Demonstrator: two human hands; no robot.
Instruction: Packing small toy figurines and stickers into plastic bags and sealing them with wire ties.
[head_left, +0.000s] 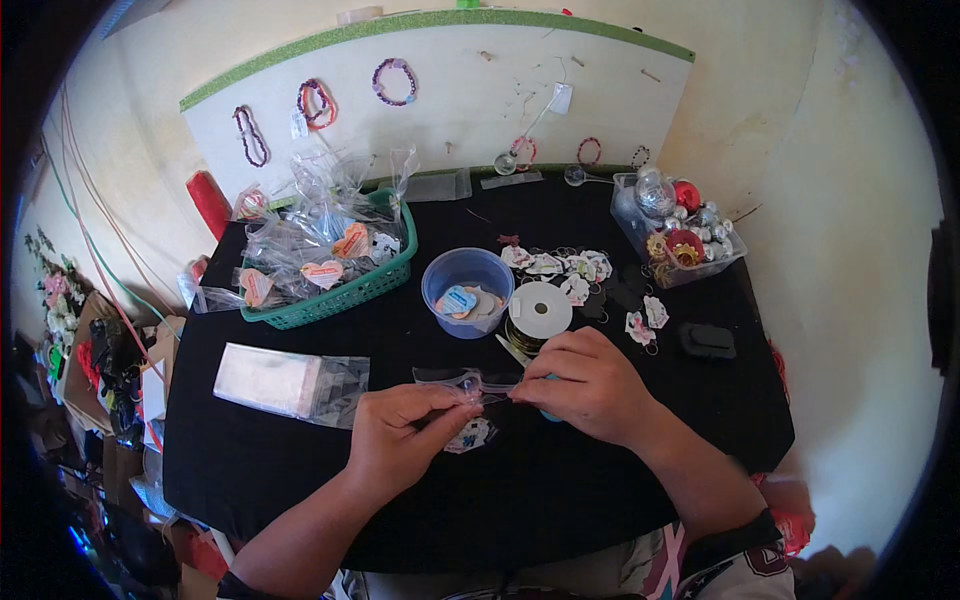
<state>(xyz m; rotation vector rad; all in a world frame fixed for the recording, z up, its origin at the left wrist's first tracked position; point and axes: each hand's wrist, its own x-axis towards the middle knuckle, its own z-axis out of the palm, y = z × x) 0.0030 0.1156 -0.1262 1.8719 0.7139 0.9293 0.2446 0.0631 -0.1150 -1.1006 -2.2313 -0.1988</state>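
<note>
My left hand (401, 431) pinches the gathered neck of a small clear plastic bag (435, 376) between thumb and fingers. A white printed piece (471, 435) shows inside the bag's lower part, beneath my left thumb. My right hand (589, 382) has its fingertips closed at the bag's right edge; whether a thin wire is also in them is too small to tell. Partly hidden under my right hand lie scissors, with a blade (511, 349) and blue handle (551, 414) showing. A white spool of gold-coloured wire or ribbon (540, 310) sits just beyond.
A green basket (330, 304) of filled bags stands back left, above a stack of clear bags (266, 379). Behind my hands are a blue plastic tub (469, 259), several printed keychains (585, 266) and a black object (707, 341). A clear bin (724, 259) holds ornaments.
</note>
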